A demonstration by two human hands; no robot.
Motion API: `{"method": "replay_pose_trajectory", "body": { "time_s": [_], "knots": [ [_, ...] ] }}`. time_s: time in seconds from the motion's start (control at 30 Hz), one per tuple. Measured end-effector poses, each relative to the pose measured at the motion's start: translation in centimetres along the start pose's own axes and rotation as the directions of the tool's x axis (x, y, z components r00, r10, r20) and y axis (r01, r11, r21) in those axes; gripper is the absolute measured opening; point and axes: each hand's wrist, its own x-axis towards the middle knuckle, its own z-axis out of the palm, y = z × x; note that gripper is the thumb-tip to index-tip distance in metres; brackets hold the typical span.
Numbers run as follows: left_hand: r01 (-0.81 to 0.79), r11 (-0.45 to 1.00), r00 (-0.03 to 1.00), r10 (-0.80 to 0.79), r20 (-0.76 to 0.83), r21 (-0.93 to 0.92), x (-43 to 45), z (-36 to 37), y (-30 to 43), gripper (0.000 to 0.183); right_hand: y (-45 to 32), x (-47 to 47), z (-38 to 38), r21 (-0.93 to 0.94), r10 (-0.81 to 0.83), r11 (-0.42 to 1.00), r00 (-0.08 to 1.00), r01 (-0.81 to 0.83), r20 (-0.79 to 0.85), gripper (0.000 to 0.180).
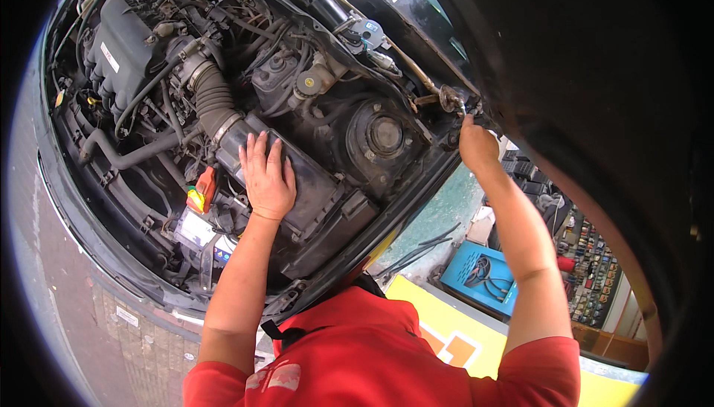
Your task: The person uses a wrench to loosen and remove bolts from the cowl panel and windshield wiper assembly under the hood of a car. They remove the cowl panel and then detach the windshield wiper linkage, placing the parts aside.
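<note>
My left hand (266,181) rests flat, fingers a little apart, on the black air filter housing (307,178) in a car's engine bay. At the far right, my right hand (478,142) is closed around a tool, of which a short metal end (462,108) shows beyond the fingers; its kind is hidden. That end meets the rusty pivot (449,98) of the wiper linkage (410,62). Up the linkage sits the wiper motor (334,12). A ribbed intake hose (213,97) joins the filter housing.
The raised hood (569,50) hangs over the right side. Near my left forearm are the battery (195,231) and a red terminal cover (205,186). The strut mount (386,134) lies between my hands. Beyond the fender stand a blue metal box (479,276) with cables and shelves of small parts (597,273).
</note>
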Motion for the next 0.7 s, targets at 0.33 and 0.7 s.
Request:
{"method": "replay_pose_trajectory", "body": {
  "time_s": [0.33,0.7],
  "knots": [
    [-0.002,0.999,1.000,0.002,-0.013,0.033,0.0,0.0,0.1,0.042,-1.6,0.1,3.8,0.681,0.176,-0.730,0.943,-0.066,0.281,0.025],
    [-0.009,0.999,1.000,0.009,-0.008,0.039,0.1,0.1,0.0,0.042,-1.8,1.0,1.4,0.887,0.403,-0.393,0.822,-0.241,0.402,0.021]
  ]
}}
